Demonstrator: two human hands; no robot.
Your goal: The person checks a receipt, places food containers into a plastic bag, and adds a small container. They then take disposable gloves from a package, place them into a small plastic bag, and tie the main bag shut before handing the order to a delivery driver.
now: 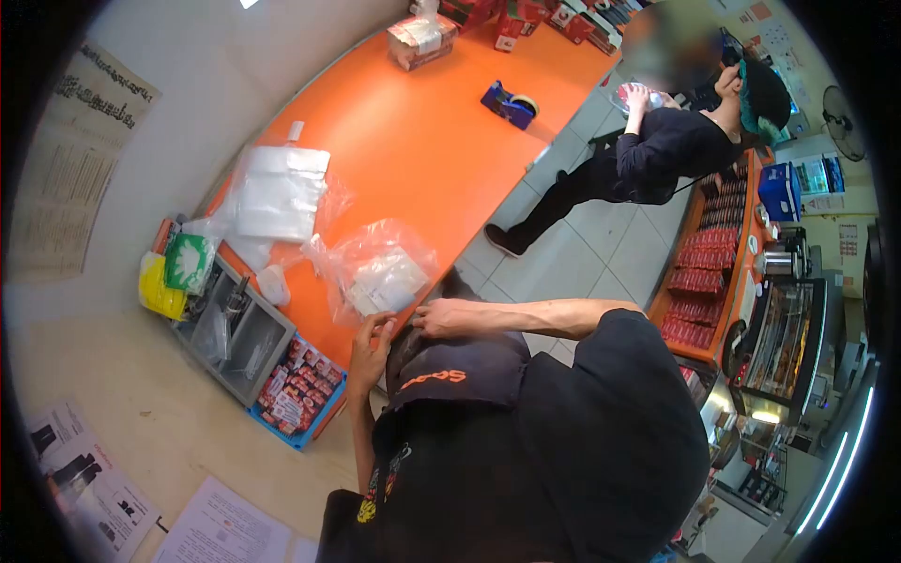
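Observation:
My left hand [372,343] is at the near edge of the orange table [413,122], its fingers bent and apart beside a clear plastic bag [387,281] with white packets inside. Just to its right, my right hand [439,318] has its fingers curled together at the table edge; what they hold, if anything, is too small to tell. Both hands are close to the bag's lower end and a small gap separates them. A stack of white plastic bags [282,197] lies farther left on the table.
A grey divided tray [225,324] and a blue basket [298,394] of red packets stand at left. Farther off are a tape dispenser [510,105] and a wrapped box [420,42]. Another person [666,150] stands on the tiled floor, near shelves [699,272] of red packs.

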